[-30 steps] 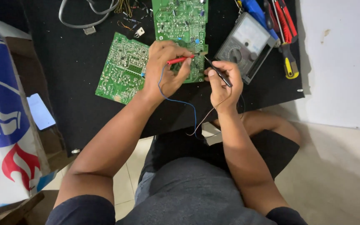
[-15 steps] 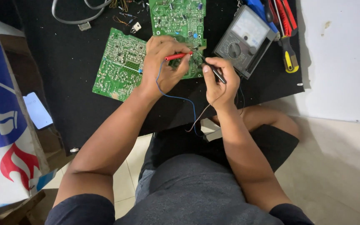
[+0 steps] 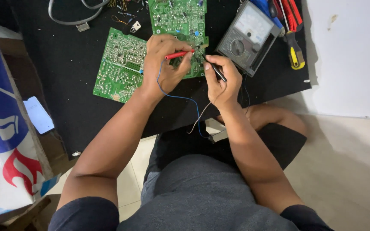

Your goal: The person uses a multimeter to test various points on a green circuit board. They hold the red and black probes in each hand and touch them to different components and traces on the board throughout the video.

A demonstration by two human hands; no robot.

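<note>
I log: left hand [image 3: 164, 64] fingers clenched round red probe [image 3: 179, 54], right hand [image 3: 222, 79] gripping black probe [image 3: 216, 70]; both tips on green circuit board [image 3: 180, 19], densely populated, on black mat [image 3: 65, 64] beside grey meter [image 3: 248, 36].

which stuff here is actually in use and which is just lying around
In use: left hand holding red probe; right hand holding black probe; upper circuit board; analog multimeter.

Lying about: second circuit board; yellow-handled screwdriver; grey cable.
</note>
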